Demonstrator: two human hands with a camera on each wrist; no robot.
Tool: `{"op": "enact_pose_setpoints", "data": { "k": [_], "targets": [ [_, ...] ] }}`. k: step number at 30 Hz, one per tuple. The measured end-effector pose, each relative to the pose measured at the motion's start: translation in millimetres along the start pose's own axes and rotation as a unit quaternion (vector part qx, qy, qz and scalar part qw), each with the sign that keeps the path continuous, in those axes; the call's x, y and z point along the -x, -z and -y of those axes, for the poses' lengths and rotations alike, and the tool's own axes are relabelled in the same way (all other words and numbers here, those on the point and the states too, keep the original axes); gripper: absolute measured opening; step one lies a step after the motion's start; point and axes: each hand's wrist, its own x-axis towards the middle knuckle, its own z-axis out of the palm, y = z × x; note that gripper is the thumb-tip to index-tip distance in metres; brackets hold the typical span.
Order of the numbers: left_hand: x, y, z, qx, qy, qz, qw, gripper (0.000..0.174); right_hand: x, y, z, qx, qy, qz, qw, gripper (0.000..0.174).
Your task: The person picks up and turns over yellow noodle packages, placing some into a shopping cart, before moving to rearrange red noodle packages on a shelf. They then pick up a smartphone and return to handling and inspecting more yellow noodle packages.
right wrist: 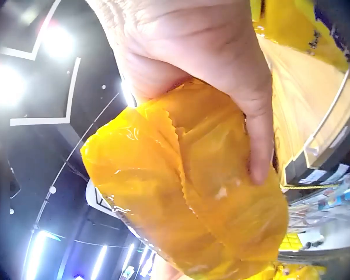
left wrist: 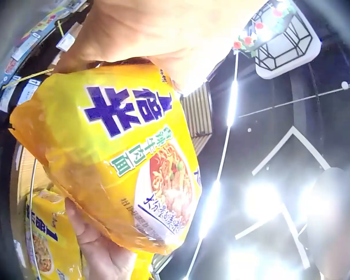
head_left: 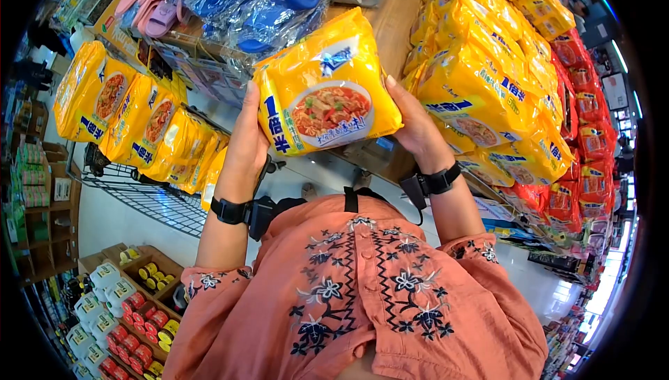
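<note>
A yellow multipack of instant noodles [head_left: 327, 87], printed with a bowl of noodles, is held up in front of the body. My left hand [head_left: 244, 133] grips its left side, thumb along the edge. On the opposite side my right hand [head_left: 418, 122] holds it, thumb near the front corner. In the left wrist view the pack [left wrist: 116, 146] shows its printed end, with the right hand [left wrist: 102, 251] beyond it. From the right wrist, the pack's crimped, unprinted end [right wrist: 192, 181] fills the view, fingers curled over it.
Many similar yellow packs are stacked on a wooden display [head_left: 401, 14] at the right, red packs [head_left: 592, 150] behind them. A wire shopping cart [head_left: 153, 202] at the left carries several yellow packs [head_left: 139, 115]. Plastic-wrapped blue slippers [head_left: 265, 4] lie ahead. Jugs and cans [head_left: 132, 317] stand lower left.
</note>
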Motion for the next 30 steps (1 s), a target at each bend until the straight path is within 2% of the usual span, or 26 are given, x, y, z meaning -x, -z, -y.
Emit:
{"op": "enact_pose_setpoints", "data": {
  "k": [7,10,11,14,16,19,22,24,26,28,29,30],
  "targets": [
    [7,-10,-1,-0.063,-0.027,0.017,0.998,0.061,4,-2,-6,-0.015,0.004,-0.026,1.000,0.054],
    [8,-7,0,-0.115,-0.036,0.008,0.993,0.063,5,5,-3,0.046,-0.055,-0.050,0.996,0.052],
    [10,-9,-3,-0.140,-0.039,0.007,0.989,0.064,2,18,-8,0.074,-0.080,-0.035,0.993,0.045],
    [21,-25,-13,-0.199,-0.033,0.010,0.979,0.067,4,32,-24,0.049,-0.092,-0.053,0.993,0.040],
    [24,-29,-15,-0.234,-0.031,0.014,0.972,0.066,4,40,-34,-0.042,-0.077,-0.040,0.995,0.039],
    [24,-29,-20,-0.339,-0.066,0.008,0.939,0.068,8,48,-36,-0.129,-0.081,-0.023,0.988,0.038],
    [14,-29,-42,-0.414,-0.201,0.071,0.885,0.066,10,47,-36,-0.154,-0.090,-0.002,0.984,0.038],
    [-18,27,5,-0.208,-0.049,0.070,0.974,0.059,5,36,-32,-0.147,-0.070,0.003,0.987,0.039],
    [-12,21,9,-0.107,0.024,0.076,0.991,0.066,7,30,-34,-0.138,-0.083,-0.005,0.987,0.040],
    [-7,21,10,-0.075,0.077,0.068,0.992,0.066,11,24,-32,-0.120,-0.102,-0.012,0.987,0.042],
    [-6,19,9,-0.057,0.101,0.064,0.991,0.066,14,20,-29,-0.113,-0.107,-0.021,0.988,0.051],
    [-4,15,8,-0.052,0.104,0.060,0.991,0.065,17,22,-29,-0.112,-0.116,0.007,0.987,0.055]
  ]
}}
